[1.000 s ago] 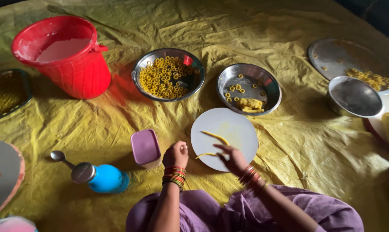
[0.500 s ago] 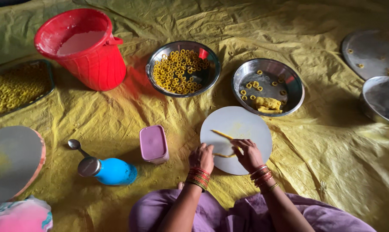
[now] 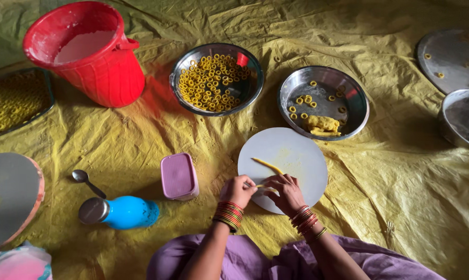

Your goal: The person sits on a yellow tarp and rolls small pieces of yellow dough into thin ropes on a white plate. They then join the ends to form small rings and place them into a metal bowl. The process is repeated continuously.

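Yellow dough is the working material. Both hands meet over the near edge of the round white board (image 3: 291,161), which lies on the yellow sheet (image 3: 390,197) on the floor. The left hand (image 3: 238,191) and right hand (image 3: 285,192) pinch a short dough piece (image 3: 260,186) between closed fingers, its long axis running left to right between them. A second dough strip (image 3: 267,165) lies loose on the board just beyond the fingers, angled from upper left to lower right; the right hand is marginally nearer. Since the earlier frames, the hands have closed together from apart, and the view has shifted so the red bucket (image 3: 89,57) sits further right.
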